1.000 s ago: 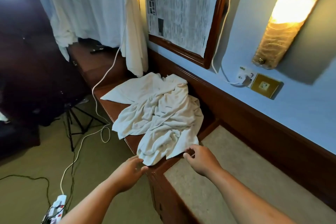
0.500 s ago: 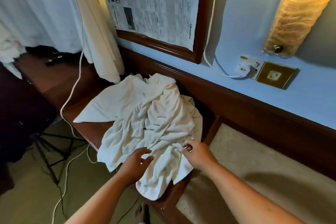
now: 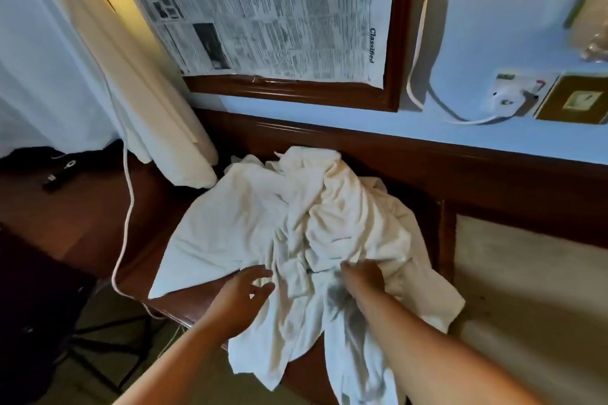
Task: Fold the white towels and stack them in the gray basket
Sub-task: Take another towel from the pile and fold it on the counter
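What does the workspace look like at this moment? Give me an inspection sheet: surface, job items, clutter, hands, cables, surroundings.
Surface: dark wooden ledge along the wall, partly covered by cloth.
Job's things: white towels in a crumpled, unfolded heap, one end hanging over the front edge; gray basket not in view.
Clutter: small dark object at the far left of the ledge, too blurred to identify.
Hands: left hand open, fingers spread at the heap's near edge; right hand on the towels, grip unclear.
Cables: white cord trailing across the ledge and over its edge; another white cable runs to the wall plug.
Surroundings: framed newspaper, blue wall, white hanging cloth, tripod legs on the floor.
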### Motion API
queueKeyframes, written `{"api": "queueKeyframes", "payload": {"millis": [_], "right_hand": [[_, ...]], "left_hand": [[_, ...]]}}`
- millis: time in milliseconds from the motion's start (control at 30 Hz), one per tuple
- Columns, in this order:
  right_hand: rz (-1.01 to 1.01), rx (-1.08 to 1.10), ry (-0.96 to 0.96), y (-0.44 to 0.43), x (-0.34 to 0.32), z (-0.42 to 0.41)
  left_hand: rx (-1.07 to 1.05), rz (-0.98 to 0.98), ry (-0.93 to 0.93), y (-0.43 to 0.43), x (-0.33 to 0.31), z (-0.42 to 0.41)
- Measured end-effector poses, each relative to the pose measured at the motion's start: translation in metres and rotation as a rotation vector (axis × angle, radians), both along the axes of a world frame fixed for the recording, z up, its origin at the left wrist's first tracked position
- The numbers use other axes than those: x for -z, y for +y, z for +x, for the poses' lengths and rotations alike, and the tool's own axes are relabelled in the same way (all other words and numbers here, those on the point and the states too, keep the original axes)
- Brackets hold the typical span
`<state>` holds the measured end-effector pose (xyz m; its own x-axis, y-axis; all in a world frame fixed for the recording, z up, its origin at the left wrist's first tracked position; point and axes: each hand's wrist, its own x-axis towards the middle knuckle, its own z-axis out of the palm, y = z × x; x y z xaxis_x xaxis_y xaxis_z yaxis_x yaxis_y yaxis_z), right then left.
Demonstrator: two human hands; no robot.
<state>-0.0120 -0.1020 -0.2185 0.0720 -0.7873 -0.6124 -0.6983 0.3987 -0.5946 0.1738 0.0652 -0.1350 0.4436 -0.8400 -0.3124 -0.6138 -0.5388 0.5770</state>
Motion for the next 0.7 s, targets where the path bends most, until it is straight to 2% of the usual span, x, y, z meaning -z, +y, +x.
{"api": "queueKeyframes", "payload": {"millis": [67, 167, 233, 300, 367, 433, 500, 600, 700], "right_hand": [[-0.122, 0.129, -0.055, 0.002, -0.006, 0.01], [-0.299, 0.305, -0.298, -0.001, -0.033, 0.011], [-0.395, 0.327, -0.364, -0.007, -0.056, 0.003], [-0.484, 0.153, -0.38, -0.013, -0.086, -0.014], [-0.519, -0.174, -0.398, -0.012, -0.116, -0.038], [-0.469, -0.472, -0.357, -0.002, -0.144, -0.064], [-0.388, -0.669, -0.254, 0.008, -0.165, -0.087], [-0.407, -0.77, -0.104, 0.021, -0.182, -0.119], [-0.584, -0.636, -0.085, 0.023, -0.179, -0.154]], "left_hand": [[0.01, -0.015, -0.007, -0.007, -0.002, 0.013], [0.054, -0.073, 0.023, -0.029, -0.006, 0.022], [0.058, -0.164, 0.084, -0.05, -0.014, 0.019], [0.047, -0.267, 0.136, -0.076, -0.026, 0.009], [0.087, -0.365, 0.141, -0.1, -0.04, -0.007], [0.237, -0.422, 0.109, -0.119, -0.05, -0.027], [0.498, -0.429, 0.068, -0.131, -0.057, -0.048], [0.929, -0.408, 0.083, -0.139, -0.056, -0.078], [1.004, -0.319, 0.152, -0.128, -0.045, -0.098]]}}
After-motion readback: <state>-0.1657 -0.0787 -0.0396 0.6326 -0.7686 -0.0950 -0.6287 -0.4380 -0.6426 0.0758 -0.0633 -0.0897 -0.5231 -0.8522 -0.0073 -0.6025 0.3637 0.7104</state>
